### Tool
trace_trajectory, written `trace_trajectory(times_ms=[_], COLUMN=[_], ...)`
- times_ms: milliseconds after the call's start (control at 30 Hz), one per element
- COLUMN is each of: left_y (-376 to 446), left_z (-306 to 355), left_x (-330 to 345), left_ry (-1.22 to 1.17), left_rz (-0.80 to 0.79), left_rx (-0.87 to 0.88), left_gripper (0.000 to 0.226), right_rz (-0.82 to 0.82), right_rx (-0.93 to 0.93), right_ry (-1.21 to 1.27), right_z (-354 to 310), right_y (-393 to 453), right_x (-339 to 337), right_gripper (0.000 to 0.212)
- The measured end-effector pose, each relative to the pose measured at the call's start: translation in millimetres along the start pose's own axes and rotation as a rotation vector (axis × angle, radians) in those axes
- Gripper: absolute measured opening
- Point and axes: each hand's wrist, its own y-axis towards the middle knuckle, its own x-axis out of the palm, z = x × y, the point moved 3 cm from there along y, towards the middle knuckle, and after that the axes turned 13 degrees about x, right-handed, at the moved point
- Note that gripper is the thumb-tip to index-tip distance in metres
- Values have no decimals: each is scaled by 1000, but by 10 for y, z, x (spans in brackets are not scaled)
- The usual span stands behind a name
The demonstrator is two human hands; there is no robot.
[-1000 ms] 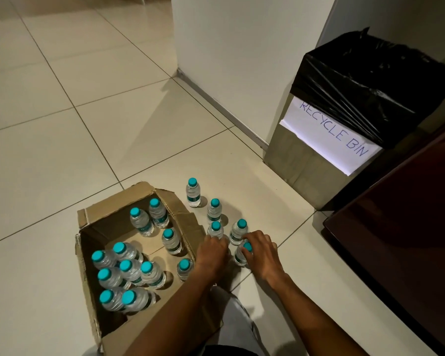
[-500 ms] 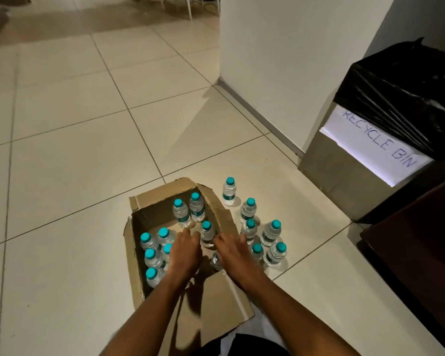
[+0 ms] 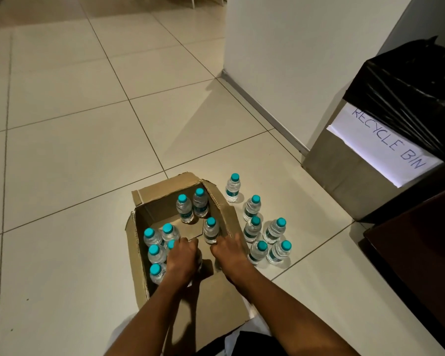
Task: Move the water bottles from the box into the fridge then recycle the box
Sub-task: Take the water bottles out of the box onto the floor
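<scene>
An open cardboard box [image 3: 162,194] sits on the tiled floor with several teal-capped water bottles [image 3: 184,209] standing inside. Several more bottles [image 3: 252,208] stand on the floor just right of the box. Both my hands reach down into the near part of the box. My left hand [image 3: 183,258] grips a bottle [image 3: 199,260] from above, with only a strip of the bottle showing. My right hand [image 3: 229,253] curls down over another bottle by the right wall, which it hides almost fully. One lone bottle [image 3: 211,230] stands just beyond my right fingers.
A metal bin [image 3: 344,181] with a black liner and a "RECYCLE BIN" sign [image 3: 385,145] stands at the right against a white wall [image 3: 293,60]. A dark wooden surface [image 3: 421,240] fills the lower right. Open tiled floor [image 3: 75,150] stretches left and ahead.
Both hands moved from the bottles on the floor to the right back into the box and closed over two bottles there. The view shifted, so the box now sits nearer the centre.
</scene>
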Motion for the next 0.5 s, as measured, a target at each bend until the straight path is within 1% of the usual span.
trace_trajectory(times_ms=[100,167,200,233,300,333,367,433,500], left_y=[-31,-47,-43,-27,-3,1,7,24,38], left_z=[62,91,102,106,148,184,224,297,365], left_x=[-56,-157,-221,-286,-436,-529,-627,-835,-1043], left_ry=[-43,-89,-110,-130,-166,-172,-170,-171,-166], left_rz=[93,194,252,314,420,461,502,582,635], left_rx=[30,56,84,116,185,214,239,280,322], left_gripper=[43,31,26,23,22,22,23,26,27], right_rz=[-37,6,22,56,122,127,139,221,260], right_rx=[-3,-37,-56,-46,-28,3,26,45,74], right_ry=[141,309,425,483,520,596,669,739,792], right_z=[22,61,101,160,267,340,407,534,669], right_y=[-41,-84,-111,-133,-182,-196,-205,-215,-265], right_x=[-36,-47,-79,-144,-357,-460,-594,-787,-953], right_gripper=[29,19,17,15,23,27,28,25,23])
